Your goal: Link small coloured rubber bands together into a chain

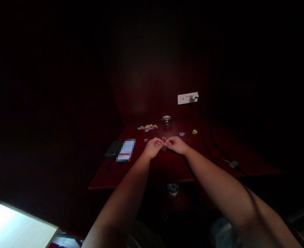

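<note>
"Hands?"
"My left hand (152, 148) and right hand (177, 145) pinched nearly closed, tips meeting on a pale piece (165, 144) (too small to name) in front of the jar (166, 121); two-handed for control, I judged."
"Room?"
"Rings (148, 127) lay left of the jar, spread for visibility perhaps. The table's edge (110, 186), nearer me than the jar, left wrist room."

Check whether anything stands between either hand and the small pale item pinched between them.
Nothing visible does: the left hand and the right hand both meet directly at the small pale item. A small orange ring lies just beyond, on the dark red table, not in between.
</note>
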Available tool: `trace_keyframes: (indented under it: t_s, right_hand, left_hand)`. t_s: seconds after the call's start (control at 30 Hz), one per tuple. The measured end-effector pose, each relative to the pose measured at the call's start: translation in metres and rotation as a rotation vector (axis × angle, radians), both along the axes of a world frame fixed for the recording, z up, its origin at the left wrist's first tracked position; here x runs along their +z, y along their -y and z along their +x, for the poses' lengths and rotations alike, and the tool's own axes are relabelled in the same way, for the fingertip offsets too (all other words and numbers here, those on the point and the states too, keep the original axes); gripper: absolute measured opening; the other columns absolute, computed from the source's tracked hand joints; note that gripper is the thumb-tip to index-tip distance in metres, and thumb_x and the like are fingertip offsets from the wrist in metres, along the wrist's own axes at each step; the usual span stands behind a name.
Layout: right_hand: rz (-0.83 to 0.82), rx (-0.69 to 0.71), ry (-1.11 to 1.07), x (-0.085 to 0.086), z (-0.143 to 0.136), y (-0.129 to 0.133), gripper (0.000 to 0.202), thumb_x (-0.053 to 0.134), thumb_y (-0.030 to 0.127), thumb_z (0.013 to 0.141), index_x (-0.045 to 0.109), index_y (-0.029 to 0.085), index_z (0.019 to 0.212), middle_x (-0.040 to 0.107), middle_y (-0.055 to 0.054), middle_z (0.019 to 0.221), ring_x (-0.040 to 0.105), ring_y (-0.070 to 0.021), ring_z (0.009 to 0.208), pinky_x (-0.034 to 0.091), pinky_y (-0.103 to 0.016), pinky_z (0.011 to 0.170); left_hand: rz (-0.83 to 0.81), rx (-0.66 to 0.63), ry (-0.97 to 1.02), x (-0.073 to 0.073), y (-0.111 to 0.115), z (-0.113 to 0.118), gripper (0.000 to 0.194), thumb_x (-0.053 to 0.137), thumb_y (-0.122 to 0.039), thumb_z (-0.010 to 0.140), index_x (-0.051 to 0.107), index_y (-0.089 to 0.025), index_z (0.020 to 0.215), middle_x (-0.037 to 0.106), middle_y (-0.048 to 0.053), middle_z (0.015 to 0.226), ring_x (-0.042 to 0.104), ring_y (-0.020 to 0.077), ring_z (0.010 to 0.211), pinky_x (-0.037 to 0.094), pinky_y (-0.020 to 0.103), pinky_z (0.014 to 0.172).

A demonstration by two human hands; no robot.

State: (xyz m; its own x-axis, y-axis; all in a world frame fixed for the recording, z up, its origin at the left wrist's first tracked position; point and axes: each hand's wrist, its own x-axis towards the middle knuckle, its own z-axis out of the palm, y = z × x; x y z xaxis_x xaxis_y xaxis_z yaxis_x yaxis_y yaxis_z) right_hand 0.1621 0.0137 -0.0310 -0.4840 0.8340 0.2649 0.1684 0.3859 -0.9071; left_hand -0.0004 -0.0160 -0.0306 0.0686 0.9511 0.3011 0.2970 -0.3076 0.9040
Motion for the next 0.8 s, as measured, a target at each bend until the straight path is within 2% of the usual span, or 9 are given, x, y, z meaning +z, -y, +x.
trace_keyframes:
  t_s: [0.3,0.53,0.8]
  right_hand:
    - [0.020,-0.039,-0.003,-0.0040,0.0007,-0.0034,0.020,0.061,0.033,0.066,0.060,0.013,0.071,0.054,0.001,0.056,0.044,-0.0083,0.050,0.034,-0.021,0.050]
    - [0.028,-0.042,0.011,-0.0026,-0.0006,-0.0018,0.023,0.060,0.035,0.065,0.058,0.013,0.071,0.052,0.002,0.054,0.043,-0.0082,0.047,0.032,-0.021,0.047]
    - [0.050,-0.054,0.019,-0.0022,-0.0018,-0.0015,0.023,0.057,0.036,0.069,0.057,0.013,0.072,0.052,0.002,0.054,0.045,-0.0086,0.047,0.035,-0.021,0.048]
  left_hand:
    - [0.009,0.006,-0.007,0.0013,0.0022,0.0011,0.014,0.065,-0.024,0.068,0.058,-0.013,0.073,0.056,-0.001,0.060,0.049,0.0077,0.054,0.038,0.020,0.055]
    - [0.007,-0.022,-0.016,0.0000,0.0025,0.0015,0.026,0.067,-0.036,0.068,0.058,-0.012,0.073,0.056,-0.001,0.059,0.049,0.0079,0.053,0.037,0.020,0.053]
    - [-0.036,-0.001,-0.033,0.0027,0.0026,0.0011,0.024,0.069,-0.032,0.067,0.060,-0.011,0.071,0.054,-0.002,0.055,0.047,0.0073,0.050,0.035,0.019,0.051]
